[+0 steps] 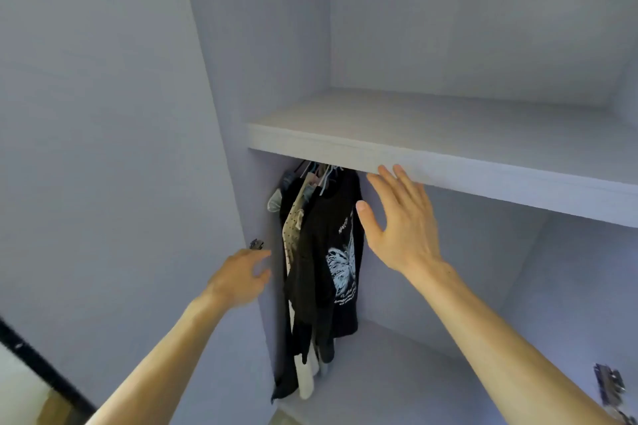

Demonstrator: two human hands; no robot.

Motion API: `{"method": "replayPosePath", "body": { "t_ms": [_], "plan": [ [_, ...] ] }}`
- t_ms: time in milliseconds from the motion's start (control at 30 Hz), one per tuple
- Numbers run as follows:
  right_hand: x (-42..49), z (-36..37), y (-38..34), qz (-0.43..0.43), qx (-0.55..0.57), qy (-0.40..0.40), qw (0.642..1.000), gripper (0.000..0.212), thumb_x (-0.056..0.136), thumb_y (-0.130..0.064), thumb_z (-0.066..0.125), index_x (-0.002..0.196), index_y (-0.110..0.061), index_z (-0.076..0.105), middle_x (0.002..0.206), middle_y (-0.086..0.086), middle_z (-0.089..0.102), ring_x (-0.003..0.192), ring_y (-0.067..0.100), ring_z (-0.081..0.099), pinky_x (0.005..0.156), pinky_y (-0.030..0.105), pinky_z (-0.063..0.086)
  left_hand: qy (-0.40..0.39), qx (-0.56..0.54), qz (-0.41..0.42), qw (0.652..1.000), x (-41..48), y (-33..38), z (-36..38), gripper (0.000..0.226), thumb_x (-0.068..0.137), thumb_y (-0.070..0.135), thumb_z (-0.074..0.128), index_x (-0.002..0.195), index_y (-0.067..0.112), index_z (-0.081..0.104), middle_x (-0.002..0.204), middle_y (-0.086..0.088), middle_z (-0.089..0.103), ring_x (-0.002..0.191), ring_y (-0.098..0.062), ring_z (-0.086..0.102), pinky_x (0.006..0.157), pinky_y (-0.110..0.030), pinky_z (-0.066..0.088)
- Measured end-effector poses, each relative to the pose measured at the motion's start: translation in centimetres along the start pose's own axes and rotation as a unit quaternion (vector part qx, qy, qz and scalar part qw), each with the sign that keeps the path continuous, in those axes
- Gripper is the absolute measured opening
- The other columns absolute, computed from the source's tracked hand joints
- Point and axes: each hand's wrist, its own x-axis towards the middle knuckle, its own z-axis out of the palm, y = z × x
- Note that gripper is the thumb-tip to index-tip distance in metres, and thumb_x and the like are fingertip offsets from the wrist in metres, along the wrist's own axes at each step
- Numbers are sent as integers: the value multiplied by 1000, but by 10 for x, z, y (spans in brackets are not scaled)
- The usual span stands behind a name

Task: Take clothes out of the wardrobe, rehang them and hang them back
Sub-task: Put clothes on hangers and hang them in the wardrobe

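Head view, looking into an open pale wardrobe [448,28] with a shelf [431,162] running across it, so I'll place everything off that shelf. Right under the shelf's left end hangs a tight bunch of clothes [310,269] on hangers [322,176], pushed against the left inner wall. You can only see the hanger tops peeking out just below the shelf's front edge; the rail itself is hidden behind it. Outermost in the bunch is a black T-shirt [331,252] with a pale butterfly print and some white lettering. Behind it there's a beige dotted piece, something grey-blue, and a white bit trailing lower down.

The right hand [402,228] is up just below the shelf's front edge, fingers spread wide and flat, holding nothing. Its fingertips overlap the shelf edge in the picture, and the thumb sits just beside the black T-shirt; can't tell if it actually touches either.

The left hand [238,278] is lower, below the shelf's left end near the wardrobe's side panel, just beside a small metal hinge [256,244]. Fingers loosely curled, open, nothing in them, close to the clothes but apart.

A second hinge [609,386] shows far below the shelf's right end.
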Motion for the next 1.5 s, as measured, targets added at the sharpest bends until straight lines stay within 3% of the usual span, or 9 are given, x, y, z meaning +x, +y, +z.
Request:
{"method": "replayPosePath", "body": {
  "t_ms": [100, 233, 400, 600, 833, 1033, 1167, 1500],
  "plan": [
    [-49, 3, -44, -18, 108, -155, 982, 45, 103, -48, 44, 138, -25, 60, 153, -8, 47, 150, 7, 23, 122, 34, 23, 12, 20, -24, 999, -74, -27, -3, 50, 101, 43, 45, 149, 41, 37, 155, 10, 36, 141, -18, 34, 110, -35, 36],
    [-121, 21, -111, -61, 186, -331, 923, 45, 102, -52, 44, 143, -36, 53, 155, -21, 39, 146, -9, 16, 115, 15, 14, 38, 76, -97, 992, -197, -76, 7, 51, 99, 48, 44, 149, 43, 36, 154, 12, 37, 142, -16, 33, 113, -35, 33],
    [-224, 39, -214, -178, 226, -457, 842, 43, 102, -46, 49, 144, -42, 49, 156, -22, 36, 147, -6, 16, 118, 21, 18, 68, 48, -287, 954, -395, -152, 42, 49, 98, 46, 45, 146, 44, 40, 153, 11, 39, 143, -14, 32, 114, -33, 30],
    [-337, 5, -339, -343, 256, -557, 712, 46, 100, -52, 49, 145, -45, 45, 157, -23, 32, 149, -2, 15, 124, 32, 20, 102, 12, -526, 844, -650, -162, 106, 50, 96, 46, 46, 146, 39, 43, 151, 6, 44, 137, -16, 42, 110, -35, 37],
    [-450, -67, -432, -505, 273, -575, 583, 48, 101, -56, 39, 147, -44, 44, 158, -19, 34, 150, 3, 19, 122, 28, 18, 162, -100, -692, 697, -841, -71, 196, 50, 99, 38, 48, 148, 34, 42, 152, 5, 43, 140, -18, 37, 113, -34, 33],
    [-518, -108, -474, -614, 290, -566, 467, 50, 100, -63, 33, 147, -49, 40, 158, -25, 30, 150, 0, 16, 115, 20, 11, 232, -151, -770, 575, -907, 11, 242, 49, 101, 39, 47, 149, 31, 41, 153, 5, 39, 139, -19, 36, 112, -34, 33],
    [-548, -124, -495, -683, 280, -554, 385, 48, 102, -59, 33, 149, -48, 36, 161, -22, 27, 152, 4, 13, 121, 28, 16, 269, -171, -805, 500, -919, 51, 269, 49, 101, 39, 48, 149, 31, 42, 149, 7, 42, 133, -15, 43, 111, -31, 34],
    [-617, -137, -526, -773, 243, -518, 275, 49, 105, -51, 35, 153, -41, 34, 161, -16, 30, 153, 10, 16, 121, 33, 25, 230, -201, -854, 420, -919, 81, 318, 49, 101, 41, 44, 149, 31, 40, 150, 13, 40, 136, -11, 40, 99, -32, 46]
  ]
}}
